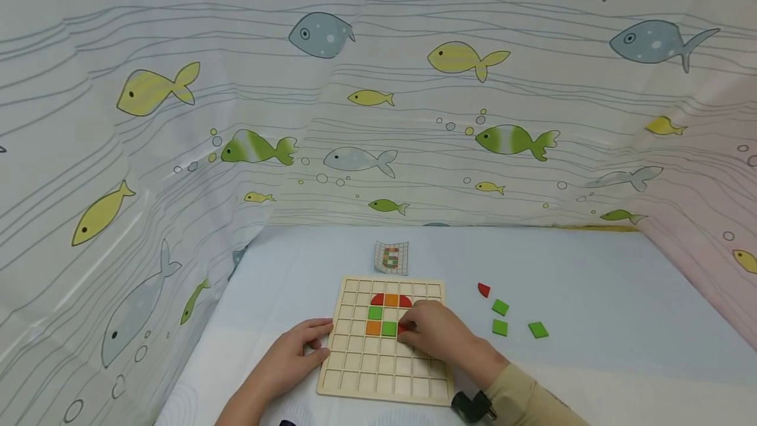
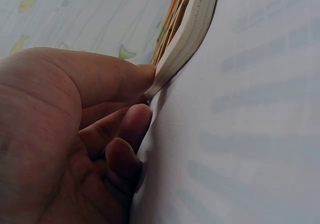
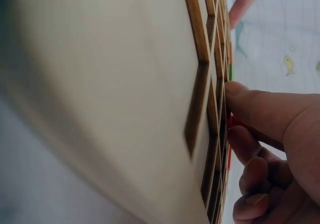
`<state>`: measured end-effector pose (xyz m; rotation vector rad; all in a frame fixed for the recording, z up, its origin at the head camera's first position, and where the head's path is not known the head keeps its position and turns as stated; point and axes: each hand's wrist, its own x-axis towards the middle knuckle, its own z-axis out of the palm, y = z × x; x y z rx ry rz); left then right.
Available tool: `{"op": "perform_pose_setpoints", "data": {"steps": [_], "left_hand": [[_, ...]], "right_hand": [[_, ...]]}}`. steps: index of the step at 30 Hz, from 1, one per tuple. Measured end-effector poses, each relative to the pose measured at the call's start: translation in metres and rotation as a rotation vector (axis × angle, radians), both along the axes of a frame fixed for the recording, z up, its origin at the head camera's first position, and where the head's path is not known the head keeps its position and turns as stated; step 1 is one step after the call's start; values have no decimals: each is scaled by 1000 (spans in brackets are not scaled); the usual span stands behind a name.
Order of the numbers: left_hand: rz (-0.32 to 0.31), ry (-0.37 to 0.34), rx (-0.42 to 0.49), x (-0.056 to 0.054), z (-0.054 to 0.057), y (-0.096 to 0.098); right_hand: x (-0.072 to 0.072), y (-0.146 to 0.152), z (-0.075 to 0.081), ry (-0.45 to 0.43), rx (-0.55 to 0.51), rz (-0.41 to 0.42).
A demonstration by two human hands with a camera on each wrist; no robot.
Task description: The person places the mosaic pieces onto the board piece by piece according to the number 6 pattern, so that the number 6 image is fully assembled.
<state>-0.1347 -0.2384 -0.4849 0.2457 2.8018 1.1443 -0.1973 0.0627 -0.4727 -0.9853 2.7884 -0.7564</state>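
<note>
A square wooden grid board [image 1: 349, 363] lies on the table, with red, orange and green tiles set in its upper-middle cells. At its left edge is my left hand [image 1: 294, 352], thumb and fingertips touching the side. In the left wrist view, the thumb meets the board's rim [image 2: 182, 46], other fingers bent beside it. My right hand [image 1: 434, 329] is over the board's right half and pinches a red tile [image 1: 401, 329] beside a green tile [image 1: 388, 329]. Fingers hide most of that red tile. From the right wrist, a little red [image 3: 238, 120] shows by the thumb.
Right of the board lie a red quarter-round tile [image 1: 483, 290] and several green square tiles [image 1: 500, 307]. Behind it sits a small pattern card [image 1: 391, 258] with a coloured figure on a grid. A fish-print curtain [image 1: 378, 120] surrounds the table. A black object [image 1: 472, 406] is at the right wrist.
</note>
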Motion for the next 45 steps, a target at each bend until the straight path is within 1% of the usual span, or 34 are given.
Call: {"op": "perform_pose_setpoints", "data": {"steps": [8,14,19,25,31,39,45], "left_hand": [[-4,12,-8,1,1,1],[-9,16,-7,0,0,0],[0,12,-6,-1,0,0],[1,17,-16,-1,1,1],[2,8,-7,-1,0,1],[-9,10,-15,-1,0,1],[-2,6,-14,-1,0,1]], "right_hand": [[-1,-2,-1,-15,12,-12],[4,5,3,-24,33,-8],[8,19,10,-44,-12,-31],[10,33,12,-67,-46,-58],[13,50,12,-83,-68,-120],[20,74,6,-34,-34,-207],[23,90,3,-26,-65,-280]]}}
